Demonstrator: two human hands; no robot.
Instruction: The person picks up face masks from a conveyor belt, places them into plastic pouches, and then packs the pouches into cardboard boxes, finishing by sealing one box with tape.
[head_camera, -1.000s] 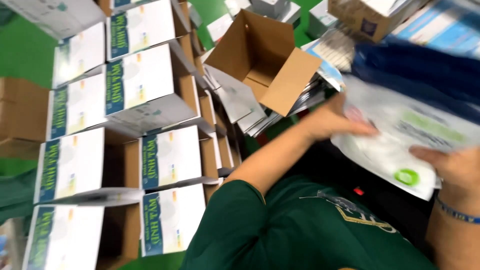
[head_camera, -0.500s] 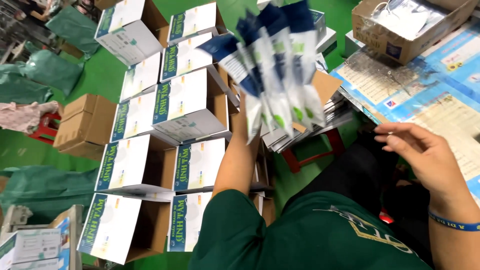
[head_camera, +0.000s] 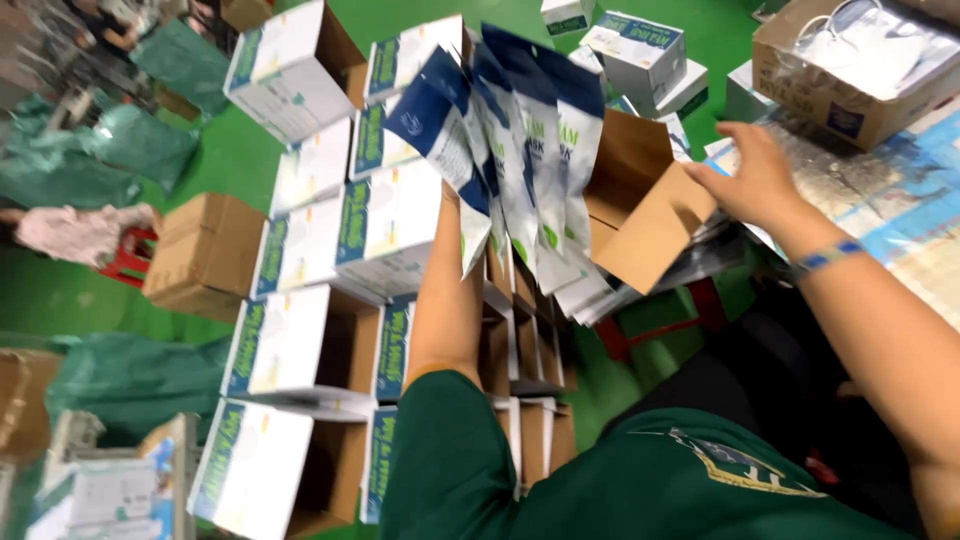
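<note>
Near the top centre of the frame the left hand (head_camera: 462, 190) is raised, mostly hidden behind a fanned bunch of flat blue-and-white packets (head_camera: 510, 150), which it holds clamped from behind; the packets spread upward and to the right like a hand of cards, their blue tops uppermost and white lower parts hanging down. The left forearm rises from a dark green sleeve (head_camera: 450, 450) at the bottom centre. To the right, the right hand (head_camera: 752, 178) reaches out with fingers spread apart and palm down, holding nothing, just above the flap of an open brown cardboard box (head_camera: 640, 190) that sits behind and to the right of the packets. A blue wristband (head_camera: 828, 254) circles the right wrist. Beneath the box flap lies a loose stack of further flat packets (head_camera: 600, 290). Across the left half of the frame stand rows of white cartons with blue-and-green ends (head_camera: 330, 330), several lying open with brown insides showing. Green floor (head_camera: 230, 150) shows between them. At the upper right a brown box of clear-wrapped white items (head_camera: 860, 70) rests on a bench (head_camera: 900, 200) covered with printed sheets.
</note>
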